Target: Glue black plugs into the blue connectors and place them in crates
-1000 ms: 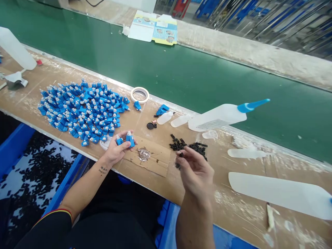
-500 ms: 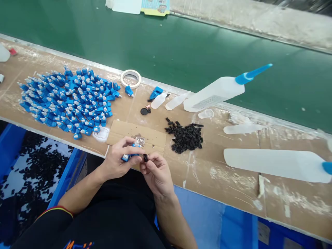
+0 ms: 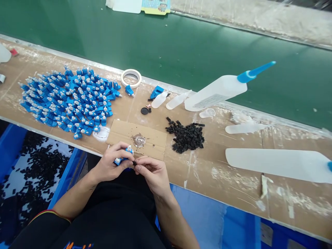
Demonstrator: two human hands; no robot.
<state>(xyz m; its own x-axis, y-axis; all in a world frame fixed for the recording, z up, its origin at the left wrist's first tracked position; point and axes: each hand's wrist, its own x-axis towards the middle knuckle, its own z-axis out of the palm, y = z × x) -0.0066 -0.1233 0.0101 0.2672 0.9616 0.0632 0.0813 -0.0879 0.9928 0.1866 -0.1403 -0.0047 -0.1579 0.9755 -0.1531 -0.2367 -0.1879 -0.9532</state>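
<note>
My left hand (image 3: 110,162) is closed around a small blue plastic part (image 3: 129,150) with a white tip; another blue-and-white end (image 3: 118,161) shows between its fingers. My right hand (image 3: 153,171) pinches a small black piece (image 3: 134,163) between thumb and forefinger, right at the fingertips of my left hand. Whether the black piece touches the blue part cannot be made out. Just beyond the hands lies a cardboard sheet (image 3: 121,129) with a shiny clear puddle (image 3: 139,140) and dark specks on it. A heap of small black pieces (image 3: 185,136) sits to its right.
Many blue parts with white tips (image 3: 67,100) are piled at the left. A tape roll (image 3: 131,78), small squeeze bottles (image 3: 159,100), and large white bottles (image 3: 218,93) stand or lie along the bench. A blue bin (image 3: 58,188) of black pieces is below left, and a green surface (image 3: 129,41) runs behind.
Both hands have moved a little left and toward my body, uncovering the puddle on the cardboard. The black piece has moved with the right fingertips.
</note>
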